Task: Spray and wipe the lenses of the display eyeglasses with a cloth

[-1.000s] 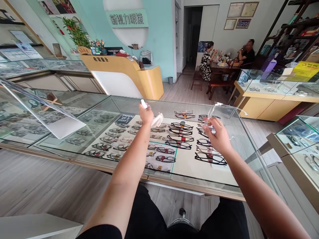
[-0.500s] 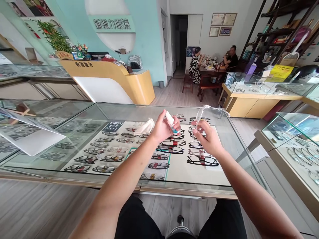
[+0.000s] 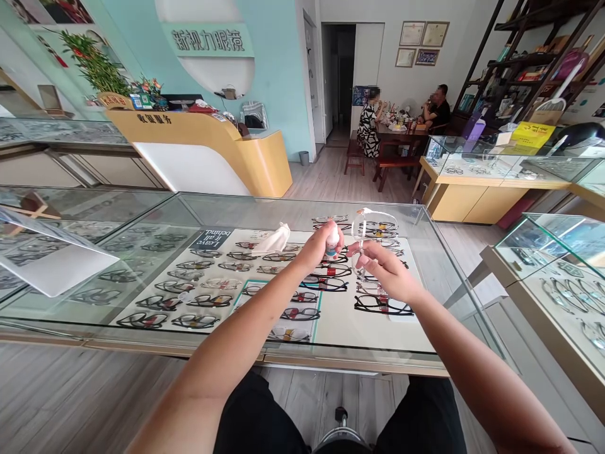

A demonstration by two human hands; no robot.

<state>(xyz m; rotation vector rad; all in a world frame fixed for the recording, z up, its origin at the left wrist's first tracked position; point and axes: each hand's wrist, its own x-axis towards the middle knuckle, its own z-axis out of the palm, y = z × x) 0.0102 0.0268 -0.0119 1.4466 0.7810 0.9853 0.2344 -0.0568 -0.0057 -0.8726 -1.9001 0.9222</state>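
A small white bottle with a blue-green label [image 3: 333,238] stands upright in my left hand [image 3: 319,247], whose fingers are wrapped round it. My right hand [image 3: 385,270] pinches a pair of clear-framed glasses [image 3: 363,230] just right of the bottle; the two do not touch. Both hands are above the glass display case [image 3: 227,217]. Under the glass lie rows of glasses [image 3: 384,305]. A white cloth [image 3: 275,238] rests on the glass top, left of my left hand.
A white folded board [image 3: 59,265] stands on the case at the left. Further glass cases [image 3: 564,265] are at the right. Behind are a yellow counter [image 3: 267,165] and two people [image 3: 368,126] seated at a table [image 3: 399,133].
The bottle has turned towards the clear glasses and is more upright. My right hand has moved slightly left, and the glasses in it have turned so their frame shows wider.
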